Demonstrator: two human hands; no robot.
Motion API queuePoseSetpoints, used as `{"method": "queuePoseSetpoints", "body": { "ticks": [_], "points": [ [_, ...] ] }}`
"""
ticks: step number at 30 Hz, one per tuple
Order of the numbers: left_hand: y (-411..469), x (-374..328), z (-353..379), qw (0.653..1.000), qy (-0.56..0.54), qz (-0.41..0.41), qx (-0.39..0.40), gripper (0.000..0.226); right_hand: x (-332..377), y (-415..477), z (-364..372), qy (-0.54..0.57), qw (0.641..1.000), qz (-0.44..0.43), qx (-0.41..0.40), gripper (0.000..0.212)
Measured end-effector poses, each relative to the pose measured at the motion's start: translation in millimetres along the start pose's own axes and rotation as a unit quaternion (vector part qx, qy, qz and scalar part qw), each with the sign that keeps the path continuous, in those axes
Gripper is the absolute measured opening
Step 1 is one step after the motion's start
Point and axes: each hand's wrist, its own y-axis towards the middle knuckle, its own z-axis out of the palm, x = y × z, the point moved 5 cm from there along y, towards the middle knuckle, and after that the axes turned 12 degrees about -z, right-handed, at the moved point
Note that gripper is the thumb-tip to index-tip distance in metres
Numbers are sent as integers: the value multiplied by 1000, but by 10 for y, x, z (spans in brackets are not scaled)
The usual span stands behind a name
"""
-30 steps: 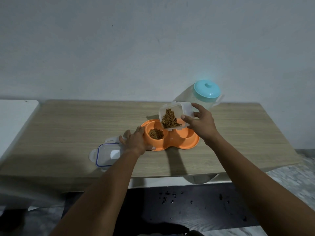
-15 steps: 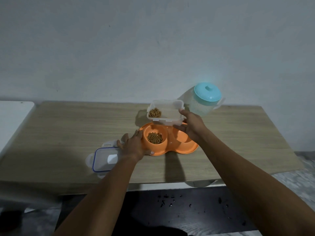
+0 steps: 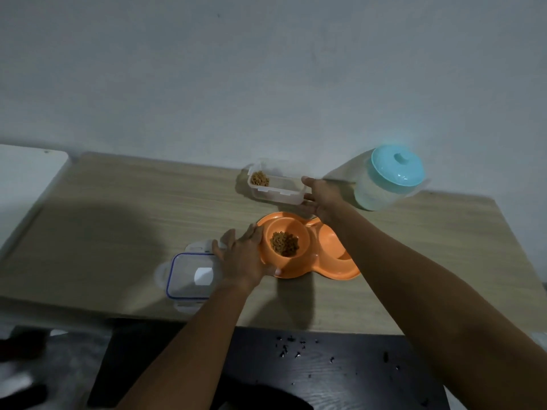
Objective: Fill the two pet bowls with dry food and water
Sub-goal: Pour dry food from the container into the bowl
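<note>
An orange double pet bowl (image 3: 325,272) lies on the wooden table (image 3: 118,220). Its left bowl holds dry kibble (image 3: 284,243); its right bowl (image 3: 333,242) looks bare. My left hand (image 3: 247,255) grips the dish's left rim. My right hand (image 3: 322,196) holds the right end of a clear plastic food container (image 3: 276,184), which rests flat on the table behind the dish with a little kibble in its left corner. A clear water jug with a teal lid (image 3: 387,176) stands at the back right, just beyond my right hand.
The container's clear lid with a blue seal (image 3: 191,275) lies left of the dish, partly under my left hand. A white surface (image 3: 26,179) adjoins the table's left end. Below the front edge is a dark shelf (image 3: 325,371) with scattered crumbs.
My right hand levelled the tilted food container and carried it back from over the left bowl, setting it on the table behind the dish. My left hand stayed on the dish.
</note>
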Motion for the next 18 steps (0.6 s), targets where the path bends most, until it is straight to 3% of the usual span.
{"method": "queuePoseSetpoints", "body": {
  "ticks": [5, 11, 14, 18],
  "points": [
    [40, 15, 31, 1000, -11, -8, 2, 109, -156, 100, 77, 10, 999, 30, -16, 17],
    [38, 22, 27, 1000, -9, -2, 1, 104, -201, 214, -13, -32, 997, -11, -67, 25],
    [35, 29, 31, 1000, -5, 3, 3, 107, -140, 120, -200, -132, 984, -73, -97, 31],
    [38, 15, 34, 1000, -2, -8, 21, 107, -44, -421, -572, -297, 929, -187, -116, 32]
  ]
}}
